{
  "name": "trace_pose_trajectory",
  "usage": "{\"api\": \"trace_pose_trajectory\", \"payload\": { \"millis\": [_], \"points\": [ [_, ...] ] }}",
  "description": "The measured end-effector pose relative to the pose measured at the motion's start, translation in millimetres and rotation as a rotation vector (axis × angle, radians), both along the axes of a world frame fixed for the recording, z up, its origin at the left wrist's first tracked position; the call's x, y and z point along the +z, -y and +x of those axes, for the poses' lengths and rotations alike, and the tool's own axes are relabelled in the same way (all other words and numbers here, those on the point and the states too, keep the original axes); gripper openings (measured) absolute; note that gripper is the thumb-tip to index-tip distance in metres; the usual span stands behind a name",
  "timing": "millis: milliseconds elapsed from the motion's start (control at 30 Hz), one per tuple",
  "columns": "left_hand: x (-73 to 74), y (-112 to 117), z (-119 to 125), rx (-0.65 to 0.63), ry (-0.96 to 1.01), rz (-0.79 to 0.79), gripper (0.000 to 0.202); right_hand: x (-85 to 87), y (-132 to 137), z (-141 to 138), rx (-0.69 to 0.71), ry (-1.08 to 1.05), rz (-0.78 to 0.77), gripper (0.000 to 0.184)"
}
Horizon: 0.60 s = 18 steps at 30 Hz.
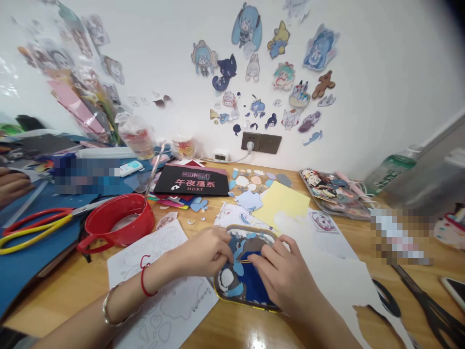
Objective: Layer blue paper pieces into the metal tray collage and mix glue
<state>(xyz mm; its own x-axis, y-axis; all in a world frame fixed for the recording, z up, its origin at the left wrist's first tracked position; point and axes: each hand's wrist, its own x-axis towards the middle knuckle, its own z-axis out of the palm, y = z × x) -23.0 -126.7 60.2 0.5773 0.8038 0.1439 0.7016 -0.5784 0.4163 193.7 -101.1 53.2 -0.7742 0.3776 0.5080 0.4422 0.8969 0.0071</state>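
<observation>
My left hand (pixel 203 252) curled almost closed, fingers (pixel 222 253) pressing one paper picture (pixel 236 287) at its left edge, my right hand (pixel 286 278) pinched tight on its middle, picture flat on the surface (pixel 72 291), one red bowl (pixel 119 224), two scissors (pixel 39 220) far left

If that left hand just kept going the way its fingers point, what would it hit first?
Most likely the fingertips of the right hand: the left hand points rightward across the blue paper picture, and the two hands almost meet over it. Whether they already touch is unclear.
</observation>
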Motion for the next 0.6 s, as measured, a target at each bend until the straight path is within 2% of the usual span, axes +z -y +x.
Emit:
{"api": "trace_pose_trajectory", "payload": {
  "millis": [200,467,600],
  "points": [
    [-2.3,0.7,1.9,-0.034,-0.037,0.037,0.038,-3.4,0.4,-0.8,0.014,0.017,0.035,0.026],
    [-8.1,-2.1,1.2,-0.023,-0.066,0.034,0.04,2.9,-4.3,10.4,-0.023,0.002,-0.056,0.02],
    [-8.1,-2.4,0.6,-0.016,-0.064,0.029,0.039,3.9,-4.1,11.0,0.027,0.035,-0.089,0.019]
  ]
}}
